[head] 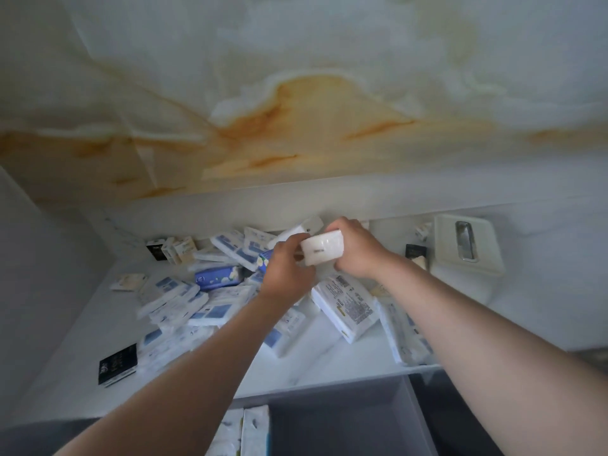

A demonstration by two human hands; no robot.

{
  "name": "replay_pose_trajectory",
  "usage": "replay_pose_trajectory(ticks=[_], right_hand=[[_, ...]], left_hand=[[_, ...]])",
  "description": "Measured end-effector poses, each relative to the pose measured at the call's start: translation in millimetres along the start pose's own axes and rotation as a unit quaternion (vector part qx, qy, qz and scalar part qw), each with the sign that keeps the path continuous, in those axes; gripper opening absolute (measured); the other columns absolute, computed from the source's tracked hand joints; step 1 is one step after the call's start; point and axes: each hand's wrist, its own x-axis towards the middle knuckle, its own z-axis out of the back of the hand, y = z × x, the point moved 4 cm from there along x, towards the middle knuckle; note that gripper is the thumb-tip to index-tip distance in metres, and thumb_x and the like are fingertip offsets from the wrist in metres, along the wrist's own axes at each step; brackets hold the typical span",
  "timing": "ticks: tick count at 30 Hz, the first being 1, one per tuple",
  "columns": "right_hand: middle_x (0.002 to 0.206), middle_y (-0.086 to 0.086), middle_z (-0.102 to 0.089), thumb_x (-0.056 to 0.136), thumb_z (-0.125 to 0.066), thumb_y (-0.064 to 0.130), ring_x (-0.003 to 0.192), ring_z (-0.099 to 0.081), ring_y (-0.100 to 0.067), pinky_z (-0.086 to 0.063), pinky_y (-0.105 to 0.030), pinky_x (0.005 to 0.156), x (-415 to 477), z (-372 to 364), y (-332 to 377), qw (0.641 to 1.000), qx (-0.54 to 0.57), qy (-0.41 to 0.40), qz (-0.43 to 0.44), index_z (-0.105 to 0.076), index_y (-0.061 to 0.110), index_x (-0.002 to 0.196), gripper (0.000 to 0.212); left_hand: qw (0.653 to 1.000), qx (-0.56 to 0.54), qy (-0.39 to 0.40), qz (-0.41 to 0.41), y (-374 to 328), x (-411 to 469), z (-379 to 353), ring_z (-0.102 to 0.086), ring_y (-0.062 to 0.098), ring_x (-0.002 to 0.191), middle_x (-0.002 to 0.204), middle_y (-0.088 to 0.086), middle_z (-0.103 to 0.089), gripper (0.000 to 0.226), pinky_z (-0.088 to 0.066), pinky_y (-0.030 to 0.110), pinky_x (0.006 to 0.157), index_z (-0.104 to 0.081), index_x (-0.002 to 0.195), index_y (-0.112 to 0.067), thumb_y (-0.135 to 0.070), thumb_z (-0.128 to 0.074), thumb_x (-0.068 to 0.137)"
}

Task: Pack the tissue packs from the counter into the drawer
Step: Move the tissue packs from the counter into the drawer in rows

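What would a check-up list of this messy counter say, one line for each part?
Surface: white counter, crowded in the middle.
Job's things: tissue packs piled on the counter; two packs already in the open grey drawer.
Clutter: black box; white dispenser box.
Hands: left hand and right hand together hold a white pack above the pile.
Cables: nothing seen.
Surroundings: marble wall with orange veins.

Tissue packs [217, 304] lie heaped mid-frame on the surface [65, 373]. Below it, at bottom centre, the drawer [345, 422] stands open with two packs [243, 432] in its left part. A dispenser box [467, 245] sits at the surface's right.
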Motion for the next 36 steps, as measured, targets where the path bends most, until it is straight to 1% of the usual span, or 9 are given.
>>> replay_pose_trajectory(ticks=[4, 7, 11, 17, 22, 25, 27, 32, 36], right_hand=[[0.12, -0.006, -0.055, 0.074, -0.08, 0.017, 0.106, -0.057, -0.023, -0.036, -0.026, 0.074, -33, -2, 42, 0.999, 0.021, -0.017, 0.04, -0.053, 0.019, 0.119, 0.052], [0.112, 0.001, -0.057, 0.071, -0.082, 0.021, 0.1, -0.058, -0.018, -0.038, -0.027, 0.071, -63, -10, 76, 0.997, 0.043, 0.006, 0.057, -0.053, 0.021, 0.112, 0.05], [0.099, 0.012, -0.056, 0.075, -0.079, 0.039, 0.091, -0.054, -0.011, -0.04, -0.023, 0.065, -109, -28, 113, 0.994, 0.034, 0.101, 0.04, -0.048, 0.029, 0.11, 0.048], [0.124, 0.006, -0.058, 0.077, -0.064, 0.063, 0.103, -0.054, -0.015, -0.045, -0.032, 0.077, -159, -76, 144, 0.971, -0.072, 0.222, 0.052, -0.048, 0.03, 0.129, 0.063], [0.095, 0.002, -0.065, 0.082, -0.064, 0.059, 0.088, -0.062, -0.019, -0.047, -0.031, 0.071, -195, -111, 158, 0.946, -0.084, 0.31, 0.04, -0.061, 0.025, 0.091, 0.036], [0.093, 0.0, -0.066, 0.081, -0.069, 0.042, 0.082, -0.065, -0.019, -0.049, -0.029, 0.064, -209, -129, 152, 0.93, -0.077, 0.36, 0.013, -0.056, 0.028, 0.086, 0.019], [0.09, -0.002, -0.067, 0.075, -0.07, 0.04, 0.073, -0.065, -0.018, -0.049, -0.026, 0.057, -215, -139, 143, 0.912, -0.111, 0.396, -0.003, -0.06, 0.024, 0.086, 0.022], [0.081, -0.001, -0.058, 0.072, -0.073, 0.04, 0.065, -0.052, -0.023, -0.039, -0.028, 0.056, -230, -158, 119, 0.855, -0.229, 0.464, -0.037, -0.063, 0.012, 0.087, 0.033], [0.091, -0.002, -0.061, 0.072, -0.077, 0.038, 0.083, -0.063, -0.025, -0.051, -0.032, 0.067, -245, -175, 101, 0.825, -0.261, 0.496, -0.069, -0.063, 0.011, 0.097, 0.04]], left_hand=[[0.997, 0.005, -0.037, -0.068, -3, -39, 37, -0.056, 0.007, 0.095, 0.114, -0.003, -0.045, 0.054, -0.045, 0.019, 0.084, -0.055, 0.115, -0.031, -0.01, -0.079, 0.072], [0.993, -0.004, -0.055, -0.101, -2, -70, 68, -0.056, 0.011, 0.1, 0.112, -0.008, -0.052, 0.051, -0.047, 0.026, 0.085, -0.056, 0.113, -0.031, -0.021, -0.083, 0.072], [0.999, -0.01, -0.002, -0.048, 12, -119, 104, -0.058, 0.0, 0.101, 0.109, -0.019, -0.062, 0.045, -0.048, 0.022, 0.082, -0.053, 0.11, -0.04, -0.028, -0.082, 0.077], [0.997, -0.038, 0.057, 0.031, 48, -195, 140, -0.067, 0.006, 0.082, 0.102, -0.016, -0.065, 0.046, -0.057, 0.028, 0.073, -0.051, 0.113, -0.032, -0.021, -0.08, 0.079], [0.991, 0.003, 0.125, 0.043, 81, -240, 140, -0.062, -0.003, 0.086, 0.099, -0.02, -0.064, 0.048, -0.051, 0.023, 0.076, -0.052, 0.114, -0.039, -0.024, -0.08, 0.078], [0.982, 0.045, 0.173, 0.054, 85, -257, 126, -0.056, -0.012, 0.086, 0.104, -0.028, -0.057, 0.05, -0.044, 0.01, 0.075, -0.05, 0.122, -0.042, -0.03, -0.077, 0.081], [0.976, 0.07, 0.198, 0.065, 93, -267, 113, -0.056, -0.004, 0.093, 0.115, -0.018, -0.057, 0.059, -0.047, 0.014, 0.082, -0.05, 0.133, -0.033, -0.036, -0.077, 0.08], [0.908, 0.243, 0.342, 0.016, 125, -304, 77, -0.047, 0.015, 0.127, 0.137, -0.006, -0.051, 0.052, -0.038, 0.028, 0.103, -0.05, 0.137, -0.027, -0.048, -0.059, 0.091], [0.832, 0.362, 0.419, -0.045, 145, -322, 56, -0.021, 0.021, 0.145, 0.157, -0.001, -0.028, 0.049, -0.027, 0.045, 0.115, -0.041, 0.145, -0.031, -0.042, -0.047, 0.098]])
